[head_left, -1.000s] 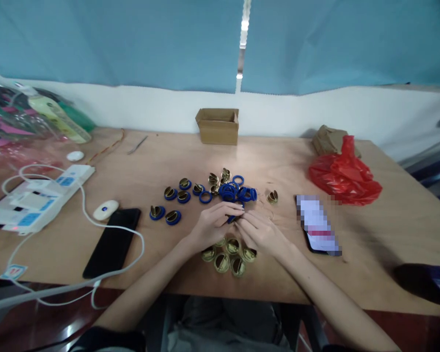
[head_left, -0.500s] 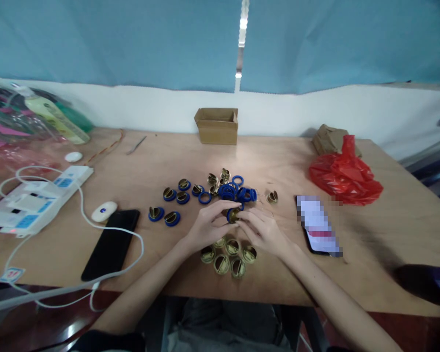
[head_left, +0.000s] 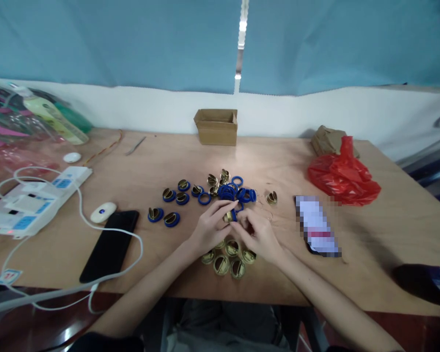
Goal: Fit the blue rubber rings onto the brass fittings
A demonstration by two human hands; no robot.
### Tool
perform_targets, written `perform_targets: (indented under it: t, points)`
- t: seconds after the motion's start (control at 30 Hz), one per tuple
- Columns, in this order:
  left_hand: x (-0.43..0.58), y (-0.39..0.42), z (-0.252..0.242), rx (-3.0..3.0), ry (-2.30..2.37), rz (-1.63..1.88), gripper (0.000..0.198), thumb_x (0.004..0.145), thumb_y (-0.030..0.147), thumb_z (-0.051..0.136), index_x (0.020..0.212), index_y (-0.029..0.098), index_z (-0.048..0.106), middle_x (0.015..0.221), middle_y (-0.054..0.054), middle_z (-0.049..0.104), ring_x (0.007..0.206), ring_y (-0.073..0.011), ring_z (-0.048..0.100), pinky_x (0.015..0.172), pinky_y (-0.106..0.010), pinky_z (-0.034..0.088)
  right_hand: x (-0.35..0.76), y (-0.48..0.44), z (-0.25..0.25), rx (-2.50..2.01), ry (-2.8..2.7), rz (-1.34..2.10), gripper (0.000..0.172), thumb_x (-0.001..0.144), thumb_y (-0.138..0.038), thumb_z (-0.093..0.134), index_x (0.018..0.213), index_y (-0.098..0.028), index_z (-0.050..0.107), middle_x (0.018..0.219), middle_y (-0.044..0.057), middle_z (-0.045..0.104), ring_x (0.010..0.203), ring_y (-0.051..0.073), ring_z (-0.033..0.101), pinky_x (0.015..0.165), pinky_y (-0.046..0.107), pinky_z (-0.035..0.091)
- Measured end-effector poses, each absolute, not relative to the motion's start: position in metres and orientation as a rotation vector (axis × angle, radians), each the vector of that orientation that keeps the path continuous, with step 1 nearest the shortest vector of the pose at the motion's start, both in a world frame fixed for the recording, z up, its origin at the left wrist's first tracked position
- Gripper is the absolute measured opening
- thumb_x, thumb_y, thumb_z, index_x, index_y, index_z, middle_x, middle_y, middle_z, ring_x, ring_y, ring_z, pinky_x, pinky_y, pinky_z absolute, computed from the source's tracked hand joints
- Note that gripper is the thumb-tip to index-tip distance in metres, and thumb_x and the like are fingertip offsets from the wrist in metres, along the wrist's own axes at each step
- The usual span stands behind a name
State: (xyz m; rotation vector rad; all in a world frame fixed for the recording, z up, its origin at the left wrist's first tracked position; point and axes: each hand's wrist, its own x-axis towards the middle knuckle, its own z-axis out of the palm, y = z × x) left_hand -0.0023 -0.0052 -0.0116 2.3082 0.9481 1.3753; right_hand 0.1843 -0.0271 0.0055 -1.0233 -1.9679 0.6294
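Fingers (head_left: 222, 205) of the left hand (head_left: 208, 227) pinch a blue-ringed gold cap (head_left: 228, 216); right hand (head_left: 260, 235) curled beside it, can't tell if gripping. Cable tag (head_left: 8, 277) is too blurry from here.

Left hand (head_left: 207, 229): bare | right hand (head_left: 261, 235): bare | forearms (head_left: 151, 287): bare | left sleeve (head_left: 108, 342): black, partly in view | lap clothing (head_left: 229, 320): dark grey, creased, paler grey toward lower edge

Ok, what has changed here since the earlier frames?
The held brass piece has turned: its face showed half a second ago; now it is seen side-on, brass leftward, its blue ring rightward. The right hand has curled its fingers in; the left hand still grips the piece. The loose blue rings and cardboard box stayed put.
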Motion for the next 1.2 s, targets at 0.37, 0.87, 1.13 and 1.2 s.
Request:
perform_targets:
  t: [0.37,0.87,1.13,1.2]
  points:
    - [-0.006,-0.007,0.001,2.337,0.973,1.406,0.041,0.086,0.028,0.076,0.124,0.021,0.06,0.101,-0.006,0.074,0.09,-0.0184,0.073,0.083,-0.03,0.062,0.192,-0.015,0.025,-1.072,-1.47,1.399,0.043,0.093,-0.064,0.057,0.089,-0.021,0.059,0.059,-0.007,0.037,0.049,0.01,0.031,0.046,0.024,0.026]
    - [-0.086,0.033,0.008,2.418,1.378,0.462,0.017,0.075,0.022,0.072,0.09,0.017,0.066,0.09,-0.005,0.058,0.087,-0.0241,0.06,0.077,-0.035,0.051,0.205,0.001,0.017,-1.234,-1.473,0.879,0.032,0.094,-0.047,0.057,0.076,-0.021,0.056,0.064,-0.003,0.046,0.057,0.013,0.04,0.054,0.026,0.032]
    - [-0.087,0.032,0.003,2.432,1.43,0.505,0.03,0.08,0.042,0.074,0.093,0.018,0.062,0.098,-0.007,0.057,0.09,-0.025,0.059,0.083,-0.039,0.052,0.198,-0.005,0.007,-1.234,-1.721,0.776,0.029,0.099,-0.038,0.05,0.076,-0.021,0.056,0.059,-0.004,0.046,0.055,0.013,0.041,0.054,0.027,0.032]
    - [-0.083,0.034,0.002,2.459,1.469,0.635,0.026,0.088,0.041,0.067,0.097,0.017,0.062,0.1,-0.008,0.057,0.094,-0.0256,0.059,0.088,-0.041,0.05,0.2,-0.004,0.006,-1.222,-1.838,0.736,0.021,0.097,-0.034,0.053,0.083,-0.021,0.059,0.06,-0.005,0.048,0.055,0.013,0.045,0.056,0.027,0.033]
